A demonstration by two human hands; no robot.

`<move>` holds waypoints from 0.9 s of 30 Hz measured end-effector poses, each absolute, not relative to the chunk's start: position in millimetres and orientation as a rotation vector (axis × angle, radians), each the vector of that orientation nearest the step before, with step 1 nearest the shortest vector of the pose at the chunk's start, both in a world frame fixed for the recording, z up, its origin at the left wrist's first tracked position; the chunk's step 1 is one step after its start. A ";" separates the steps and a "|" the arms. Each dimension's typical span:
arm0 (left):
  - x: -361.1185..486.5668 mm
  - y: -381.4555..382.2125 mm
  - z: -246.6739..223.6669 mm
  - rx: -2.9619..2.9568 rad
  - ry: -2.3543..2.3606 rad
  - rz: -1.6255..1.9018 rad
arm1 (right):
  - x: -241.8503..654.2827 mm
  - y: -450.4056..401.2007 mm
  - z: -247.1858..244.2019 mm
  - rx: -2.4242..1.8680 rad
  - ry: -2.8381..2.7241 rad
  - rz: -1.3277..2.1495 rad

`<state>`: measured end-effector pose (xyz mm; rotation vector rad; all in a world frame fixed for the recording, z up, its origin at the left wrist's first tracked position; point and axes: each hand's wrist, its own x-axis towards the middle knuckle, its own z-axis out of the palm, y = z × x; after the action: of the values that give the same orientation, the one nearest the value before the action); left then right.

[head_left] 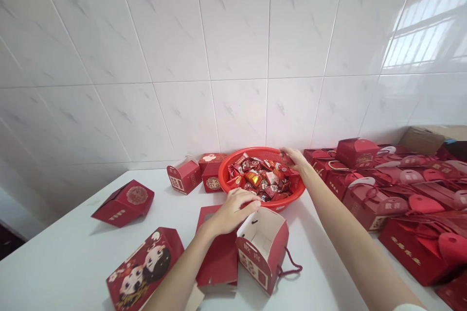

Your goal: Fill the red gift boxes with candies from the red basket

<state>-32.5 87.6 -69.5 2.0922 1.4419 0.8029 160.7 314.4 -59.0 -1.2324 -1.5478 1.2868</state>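
Note:
A small red gift box (pixel 260 252) stands open at the top on the white table, its pale inside showing and a dark red cord handle hanging at its right side. My left hand (pixel 238 208) is closed at the far left rim of this box, fingers bent over behind it. Beyond it sits a red plastic basket (pixel 279 204) full of wrapped candies (pixel 255 177). At the basket's right rim, my right hand (pixel 294 159) reaches in with curled fingers, a dark red wrapped candy apparently in them, partly hidden by the hand.
Under my left forearm lies a flat red box (pixel 221 257). A box with cartoon figures (pixel 146 267), a tilted red box (pixel 126 203) and small boxes (pixel 185 175) stand leftward. Many closed red boxes (pixel 375 199) crowd the right, before a cardboard carton (pixel 434 138). A tiled wall (pixel 237 58) rises behind.

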 end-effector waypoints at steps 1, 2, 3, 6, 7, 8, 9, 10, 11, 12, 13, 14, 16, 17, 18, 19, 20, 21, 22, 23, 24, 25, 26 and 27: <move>-32.1 87.5 -69.2 2.092 1.446 0.801 | 159.8 313.2 -60.3 -1.280 -1.597 1.260; -31.8 87.3 -68.8 2.090 1.452 0.797 | 158.6 311.7 -61.6 -1.343 -1.664 1.219; -31.6 87.2 -68.4 2.090 1.458 0.794 | 157.3 309.9 -62.6 -1.406 -1.738 1.170; -31.5 86.7 -67.3 2.098 1.461 0.791 | 153.8 302.3 -63.3 -1.520 -1.957 1.024; -31.6 86.6 -67.0 2.101 1.459 0.794 | 152.7 298.9 -62.9 -1.545 -2.038 0.986; -31.7 86.4 -66.8 2.103 1.457 0.796 | 151.4 295.0 -62.5 -1.566 -2.120 0.958; -31.9 86.3 -66.7 2.102 1.457 0.796 | 149.8 290.8 -62.2 -1.585 -2.201 0.940; -31.9 86.2 -66.6 2.098 1.459 0.795 | 147.8 286.4 -62.1 -1.604 -2.277 0.928; -31.9 86.2 -66.6 2.093 1.462 0.793 | 145.6 282.1 -62.2 -1.617 -2.345 0.920; -31.8 86.3 -66.7 2.088 1.466 0.790 | 143.2 278.1 -62.4 -1.619 -2.403 0.911; -31.6 86.4 -66.8 2.084 1.471 0.786 | 141.0 274.6 -62.6 -1.605 -2.452 0.903; -31.4 86.6 -67.1 2.082 1.476 0.786 | 139.1 271.7 -62.5 -1.575 -2.493 0.899; -31.0 87.0 -67.8 2.086 1.481 0.789 | 137.5 267.5 -61.7 -1.484 -2.545 0.901; -30.9 87.2 -68.4 2.093 1.479 0.791 | 138.0 266.1 -60.8 -1.432 -2.552 0.910; -30.8 87.3 -68.9 2.100 1.475 0.793 | 139.4 265.1 -59.8 -1.381 -2.547 0.921; -30.8 87.4 -69.5 2.109 1.470 0.796 | 141.2 264.5 -58.7 -1.333 -2.534 0.933; -30.8 87.4 -70.0 2.118 1.464 0.800 | 143.5 264.3 -57.9 -1.293 -2.518 0.944; -30.8 87.4 -70.3 2.126 1.459 0.802 | 145.7 264.4 -57.4 -1.265 -2.506 0.955; -30.8 87.3 -70.6 2.133 1.459 0.806 | 147.6 264.8 -57.5 -1.252 -2.504 0.967; -30.8 87.2 -70.7 2.137 1.462 0.810 | 148.9 265.5 -58.1 -1.251 -2.514 0.978; -30.8 87.1 -70.7 2.140 1.468 0.811 | 149.6 266.4 -59.4 -1.260 -2.534 0.989; -30.7 86.9 -70.6 2.142 1.474 0.810 | 149.7 267.3 -61.1 -1.271 -2.559 0.997; -30.6 86.8 -70.5 2.142 1.478 0.810 | 149.1 268.3 -63.1 -1.278 -2.584 1.003; -30.6 86.7 -70.4 2.142 1.478 0.811 | 148.1 269.2 -65.2 -1.278 -2.604 1.007</move>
<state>-30.6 86.7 -70.4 2.1418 1.4777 0.8107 148.1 269.2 -65.2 -1.2784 -2.6043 1.0068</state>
